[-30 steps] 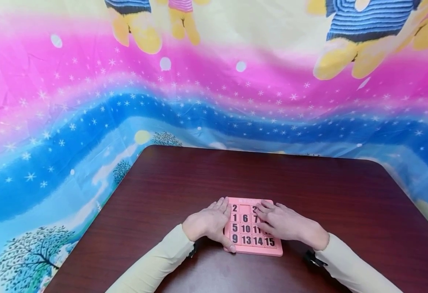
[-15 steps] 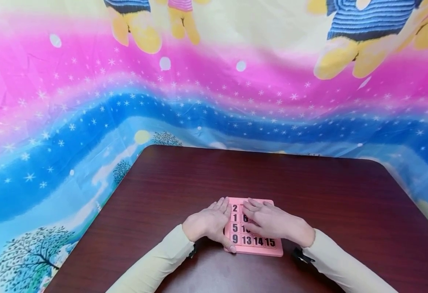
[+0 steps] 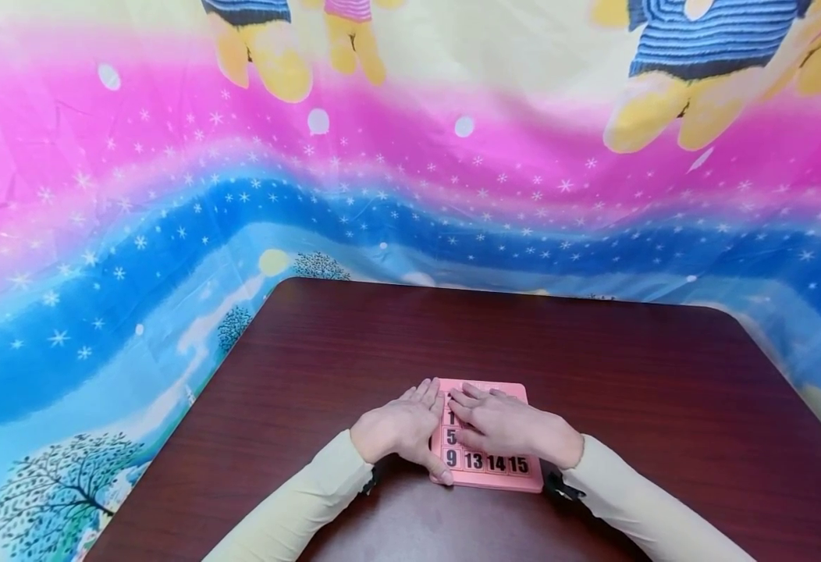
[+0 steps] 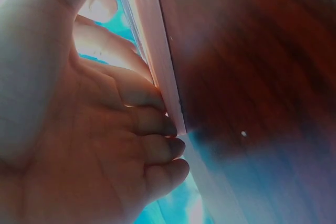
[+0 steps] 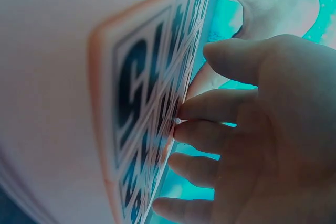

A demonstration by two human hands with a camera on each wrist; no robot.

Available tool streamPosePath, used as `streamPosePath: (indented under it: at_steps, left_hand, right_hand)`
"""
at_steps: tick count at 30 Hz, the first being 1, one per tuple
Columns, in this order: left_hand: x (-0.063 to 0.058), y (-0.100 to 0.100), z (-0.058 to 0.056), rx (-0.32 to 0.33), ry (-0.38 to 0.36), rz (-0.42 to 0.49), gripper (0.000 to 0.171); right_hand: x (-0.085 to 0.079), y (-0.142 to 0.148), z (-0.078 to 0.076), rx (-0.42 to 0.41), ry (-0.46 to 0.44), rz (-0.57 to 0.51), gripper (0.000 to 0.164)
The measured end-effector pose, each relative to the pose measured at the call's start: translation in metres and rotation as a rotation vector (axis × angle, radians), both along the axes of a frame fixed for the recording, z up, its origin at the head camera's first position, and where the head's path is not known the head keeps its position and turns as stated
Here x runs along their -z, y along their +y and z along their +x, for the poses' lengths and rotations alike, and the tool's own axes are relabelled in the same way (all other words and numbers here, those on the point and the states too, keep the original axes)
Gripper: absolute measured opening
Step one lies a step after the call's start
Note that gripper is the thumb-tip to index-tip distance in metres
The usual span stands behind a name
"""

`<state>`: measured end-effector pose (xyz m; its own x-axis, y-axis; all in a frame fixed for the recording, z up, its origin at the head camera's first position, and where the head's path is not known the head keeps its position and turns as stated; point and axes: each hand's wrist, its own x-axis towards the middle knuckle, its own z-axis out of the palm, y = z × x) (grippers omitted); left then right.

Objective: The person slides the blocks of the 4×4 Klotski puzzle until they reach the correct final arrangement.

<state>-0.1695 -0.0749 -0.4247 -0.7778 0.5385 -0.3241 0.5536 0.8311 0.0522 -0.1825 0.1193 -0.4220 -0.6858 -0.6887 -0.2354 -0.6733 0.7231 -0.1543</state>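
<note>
A pink number sliding puzzle (image 3: 485,467) lies flat on the dark wooden table. My left hand (image 3: 402,429) rests along its left side, fingers extended by the edge and thumb at the lower left corner. In the left wrist view those fingertips touch the puzzle's side edge (image 4: 167,61). My right hand (image 3: 512,425) reaches over the upper tiles with spread fingers, its fingertips at the left column. Tiles 9, 13, 14 and 15 show in the bottom row; most upper tiles are hidden under this hand. In the right wrist view, fingertips meet the numbered face (image 5: 152,82).
The reddish-brown table (image 3: 354,336) extends beyond the puzzle on all sides, with rounded far corners. Behind it hangs a colourful printed cloth (image 3: 410,172). Both forearms wear pale sleeves (image 3: 291,499), with black straps at the wrists.
My right hand has slid left across the puzzle, from the right-hand columns to the left column, covering the 2, 6, 7 and 10 tiles. My left hand and the puzzle have stayed put.
</note>
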Motion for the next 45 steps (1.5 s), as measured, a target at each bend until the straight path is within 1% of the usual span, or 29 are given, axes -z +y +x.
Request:
streamPosePath:
  at_steps: [6,11,16,20,25,30,37,39,45]
  left_hand:
    - [-0.001,0.001,0.000,-0.009,-0.009,0.002,0.130]
    - [-0.002,0.001,0.000,0.002,0.002,-0.007,0.130]
    - [-0.001,-0.001,0.001,0.003,0.012,-0.006,0.130]
    - [0.000,-0.001,0.002,0.003,0.017,-0.003,0.129]
    - [-0.001,-0.001,0.002,-0.002,0.014,0.006,0.129]
    - [-0.002,-0.001,0.001,-0.006,0.005,-0.003,0.129]
    - [-0.002,-0.001,0.001,-0.017,-0.004,-0.003,0.129]
    - [-0.001,-0.002,0.000,-0.017,-0.006,-0.001,0.129]
    - [0.000,-0.001,0.001,-0.008,-0.004,0.005,0.130]
  right_hand:
    - [-0.001,0.002,-0.001,0.013,0.009,0.019,0.055]
    - [-0.002,0.008,0.000,0.030,0.014,0.002,0.054]
    - [-0.003,0.019,0.001,0.014,0.028,-0.021,0.051]
    - [-0.003,0.027,0.002,0.019,0.034,-0.021,0.048]
    - [-0.004,0.031,0.004,0.016,0.057,-0.024,0.047]
    - [-0.005,0.029,0.012,-0.008,0.067,-0.042,0.051]
    - [-0.005,0.018,0.029,-0.102,0.095,-0.074,0.052]
    - [-0.004,0.015,0.032,-0.120,0.103,-0.067,0.052]
    - [-0.002,0.011,0.035,-0.109,0.098,-0.042,0.052]
